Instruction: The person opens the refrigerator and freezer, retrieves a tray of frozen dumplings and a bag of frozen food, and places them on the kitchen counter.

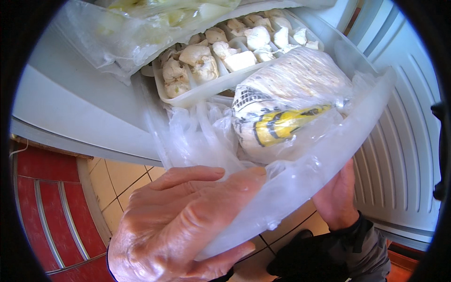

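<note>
My left hand point(176, 218) grips the front edge of a translucent white plastic drawer point(299, 183), fingers over the top and thumb underneath. On the far side of that edge, to the right, is my right hand point(336, 199); its fingers are hidden behind the drawer. A package in clear wrap point(289, 81), with yellow and black print, lies in the drawer on the right. Beside it, near my left fingertips, bunches a thin clear plastic bag point(197, 135). Behind them, a divided white tray point(197, 95) holds several frozen, pale dumplings point(202, 58).
A clear bag of pale green pieces point(155, 21) hangs over the tray's upper left. The ribbed inner side of a freezer door point(394, 151) stands at right, close to my right hand. A red panelled cabinet point(45, 208) and tiled floor point(116, 179) show at lower left.
</note>
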The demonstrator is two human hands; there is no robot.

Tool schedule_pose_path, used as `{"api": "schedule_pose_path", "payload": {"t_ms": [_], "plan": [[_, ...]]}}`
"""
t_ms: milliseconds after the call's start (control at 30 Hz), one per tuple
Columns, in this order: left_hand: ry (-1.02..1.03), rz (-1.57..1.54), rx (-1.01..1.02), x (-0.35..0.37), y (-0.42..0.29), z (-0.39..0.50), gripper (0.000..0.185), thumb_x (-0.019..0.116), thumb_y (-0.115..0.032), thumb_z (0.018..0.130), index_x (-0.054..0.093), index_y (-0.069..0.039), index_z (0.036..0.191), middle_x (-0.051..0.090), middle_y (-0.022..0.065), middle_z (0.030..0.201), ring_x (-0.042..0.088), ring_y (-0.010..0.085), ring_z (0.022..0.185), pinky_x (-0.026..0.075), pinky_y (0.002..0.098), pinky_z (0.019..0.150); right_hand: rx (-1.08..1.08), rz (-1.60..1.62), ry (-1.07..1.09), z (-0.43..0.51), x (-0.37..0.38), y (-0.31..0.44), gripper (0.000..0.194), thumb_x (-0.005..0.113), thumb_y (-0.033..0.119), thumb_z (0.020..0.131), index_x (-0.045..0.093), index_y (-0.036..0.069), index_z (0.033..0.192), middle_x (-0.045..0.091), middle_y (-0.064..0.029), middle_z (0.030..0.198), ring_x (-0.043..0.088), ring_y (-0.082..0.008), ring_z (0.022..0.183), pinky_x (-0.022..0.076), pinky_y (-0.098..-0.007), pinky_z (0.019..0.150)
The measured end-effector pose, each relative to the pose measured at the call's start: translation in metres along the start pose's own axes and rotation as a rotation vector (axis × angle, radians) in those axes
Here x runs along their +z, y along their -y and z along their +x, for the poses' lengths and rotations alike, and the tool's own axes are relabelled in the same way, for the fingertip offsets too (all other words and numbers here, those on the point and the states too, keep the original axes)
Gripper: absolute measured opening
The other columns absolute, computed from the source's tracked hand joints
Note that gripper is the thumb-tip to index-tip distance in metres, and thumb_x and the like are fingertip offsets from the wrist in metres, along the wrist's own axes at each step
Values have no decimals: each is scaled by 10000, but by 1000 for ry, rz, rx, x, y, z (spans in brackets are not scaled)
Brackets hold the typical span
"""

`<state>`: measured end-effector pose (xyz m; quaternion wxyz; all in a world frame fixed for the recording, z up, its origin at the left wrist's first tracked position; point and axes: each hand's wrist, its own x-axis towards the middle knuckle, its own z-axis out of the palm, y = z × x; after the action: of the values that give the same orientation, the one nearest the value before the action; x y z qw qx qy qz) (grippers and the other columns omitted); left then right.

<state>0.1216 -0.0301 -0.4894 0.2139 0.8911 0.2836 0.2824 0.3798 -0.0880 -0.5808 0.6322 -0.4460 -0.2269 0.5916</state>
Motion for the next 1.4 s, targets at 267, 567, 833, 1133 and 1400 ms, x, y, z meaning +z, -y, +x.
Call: {"api": "schedule_pose_path", "payload": {"t_ms": [267,567,833,1133,1400], "plan": [[-58,25,42,7,-7,3,577,885,-374,773,672,24,1133,755,216,953,760,366,836,618,461,759,8,-13,31,4,-10,0,687,416,523,1071,328,35,1546,467,-128,1533,487,-254,1384,410,-432,1128],[-47,-151,59,1,-1,5,516,874,-180,689,684,28,1122,758,204,948,758,353,820,616,424,735,-17,-50,47,0,-5,-1,658,400,516,1079,356,38,1528,502,-124,1493,527,-249,1333,450,-426,1077],[-75,-284,83,1,7,6,546,879,-129,654,692,26,1143,762,183,967,759,337,816,613,402,729,-20,-59,63,4,-2,1,676,403,552,1073,377,32,1504,536,-132,1444,566,-250,1261,489,-424,1006],[-3,-163,31,-6,-4,9,540,861,-78,646,709,20,1155,756,175,889,750,335,757,599,402,683,-38,-53,68,1,-8,-6,690,405,527,1074,322,31,1546,482,-126,1513,509,-260,1353,436,-446,1095],[-102,-343,70,-1,3,6,516,848,-55,642,711,31,1132,745,160,845,736,324,715,585,378,684,5,-64,91,-5,-10,-3,706,432,534,1061,321,33,1546,468,-116,1529,485,-256,1378,422,-443,1115]]}}
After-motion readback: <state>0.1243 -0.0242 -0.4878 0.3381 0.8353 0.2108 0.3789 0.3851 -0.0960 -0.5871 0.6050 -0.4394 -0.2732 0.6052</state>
